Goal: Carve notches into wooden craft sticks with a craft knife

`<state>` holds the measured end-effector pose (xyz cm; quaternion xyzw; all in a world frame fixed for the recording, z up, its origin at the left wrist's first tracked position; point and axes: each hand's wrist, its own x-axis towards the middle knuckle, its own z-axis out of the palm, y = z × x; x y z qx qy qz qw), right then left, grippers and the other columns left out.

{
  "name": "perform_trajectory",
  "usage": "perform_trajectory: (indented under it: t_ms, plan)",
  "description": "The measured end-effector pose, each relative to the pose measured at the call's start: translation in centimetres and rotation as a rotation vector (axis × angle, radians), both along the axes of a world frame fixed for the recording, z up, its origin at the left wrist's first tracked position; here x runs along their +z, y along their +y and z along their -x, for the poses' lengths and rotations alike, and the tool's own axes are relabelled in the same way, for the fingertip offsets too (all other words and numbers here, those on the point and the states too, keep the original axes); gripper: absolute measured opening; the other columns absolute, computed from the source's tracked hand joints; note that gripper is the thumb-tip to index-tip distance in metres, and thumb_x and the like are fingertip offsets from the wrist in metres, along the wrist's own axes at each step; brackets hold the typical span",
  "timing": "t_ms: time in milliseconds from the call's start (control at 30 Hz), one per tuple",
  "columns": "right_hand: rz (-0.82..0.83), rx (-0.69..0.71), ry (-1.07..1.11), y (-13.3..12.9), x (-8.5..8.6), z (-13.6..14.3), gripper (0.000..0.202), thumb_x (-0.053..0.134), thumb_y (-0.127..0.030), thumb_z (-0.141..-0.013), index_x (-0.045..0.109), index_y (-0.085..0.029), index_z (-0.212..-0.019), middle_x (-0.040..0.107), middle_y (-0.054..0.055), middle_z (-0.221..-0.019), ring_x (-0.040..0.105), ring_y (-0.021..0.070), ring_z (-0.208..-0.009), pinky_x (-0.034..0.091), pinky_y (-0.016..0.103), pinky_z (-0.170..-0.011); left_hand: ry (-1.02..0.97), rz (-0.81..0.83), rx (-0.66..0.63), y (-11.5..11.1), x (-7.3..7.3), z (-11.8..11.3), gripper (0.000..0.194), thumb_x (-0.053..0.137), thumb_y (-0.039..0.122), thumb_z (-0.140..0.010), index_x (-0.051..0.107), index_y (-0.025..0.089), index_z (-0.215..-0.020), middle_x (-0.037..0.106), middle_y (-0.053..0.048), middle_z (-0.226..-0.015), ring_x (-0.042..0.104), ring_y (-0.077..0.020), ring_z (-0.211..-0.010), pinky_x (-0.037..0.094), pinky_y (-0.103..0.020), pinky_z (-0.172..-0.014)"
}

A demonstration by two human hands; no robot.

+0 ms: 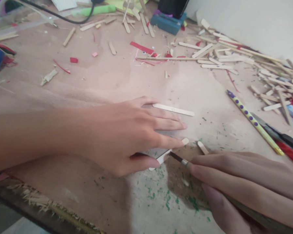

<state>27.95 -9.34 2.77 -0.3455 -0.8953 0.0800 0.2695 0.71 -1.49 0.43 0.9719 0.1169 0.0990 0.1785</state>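
My left hand [127,133] lies flat on the wooden board, fingers spread, pressing down a wooden craft stick [164,156] whose pale ends show under the fingertips and thumb. My right hand [241,185] grips a thin paintbrush [179,159]; its dark tip touches the stick beside my left thumb. A second short stick end [202,147] lies just above the brush. One loose craft stick [173,110] rests flat beyond my left fingers.
A yellow dotted pencil [254,122], a dark pen and a red tool [289,152] lie at the right. A heap of sticks and skewers [246,61] covers the far right. A blue block [168,22] stands at the back. The board's frayed front edge [39,201] is at lower left.
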Motion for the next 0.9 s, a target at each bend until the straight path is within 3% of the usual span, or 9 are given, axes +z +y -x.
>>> perform_trajectory:
  t_ms: [133, 367, 567, 767, 900]
  plan:
    - [0.113, 0.044, 0.041, 0.1, 0.7, 0.6, 0.041, 0.064, -0.003, -0.08, 0.074, -0.03, -0.109, 0.086, -0.001, -0.087, 0.083, 0.0185, -0.07, 0.069, 0.026, -0.058, -0.02, 0.002, 0.0, 0.0, -0.1, 0.0, 0.054, 0.061, 0.041, -0.105, 0.059, 0.021, -0.156, 0.055, -0.012, -0.167, 0.047, -0.034, -0.16, 0.031, -0.057, -0.135]
    - [0.176, 0.039, 0.068, -0.7, -0.1, 0.1, 0.038, 0.059, -0.009, -0.089, 0.07, -0.032, -0.118, 0.085, 0.0, -0.089, 0.082, 0.0179, -0.075, 0.067, 0.026, -0.058, -0.03, 0.006, 0.023, -0.1, -0.2, 0.1, 0.061, 0.06, 0.046, -0.107, 0.051, 0.017, -0.16, 0.05, -0.012, -0.17, 0.043, -0.0318, -0.162, 0.021, -0.058, -0.137]
    - [0.217, 0.029, 0.099, -0.7, -0.1, 0.0, 0.04, 0.06, -0.006, -0.09, 0.071, -0.028, -0.12, 0.085, 0.001, -0.094, 0.082, 0.0185, -0.076, 0.068, 0.027, -0.058, -0.006, -0.01, -0.028, -0.2, 0.0, 0.1, 0.056, 0.05, 0.04, -0.111, 0.051, 0.016, -0.161, 0.049, -0.008, -0.171, 0.043, -0.0242, -0.162, 0.014, -0.047, -0.139]
    - [0.212, 0.016, 0.104, -0.9, -0.3, -0.1, 0.042, 0.057, -0.01, -0.095, 0.071, -0.034, -0.126, 0.085, 0.0, -0.091, 0.081, 0.0219, -0.069, 0.065, 0.034, -0.051, -0.011, 0.003, -0.035, -0.1, -0.2, 0.0, 0.056, 0.051, 0.04, -0.11, 0.052, 0.019, -0.162, 0.048, -0.006, -0.171, 0.044, -0.0259, -0.162, 0.022, -0.05, -0.139]
    - [0.224, 0.012, 0.1, -1.0, -0.7, 0.1, 0.035, 0.058, -0.012, -0.097, 0.072, -0.032, -0.122, 0.084, 0.003, -0.088, 0.08, 0.0221, -0.066, 0.064, 0.034, -0.05, -0.018, 0.003, -0.038, -0.1, -0.3, 0.0, 0.055, 0.049, 0.039, -0.111, 0.051, 0.021, -0.163, 0.046, -0.007, -0.172, 0.044, -0.0244, -0.162, 0.02, -0.045, -0.139]
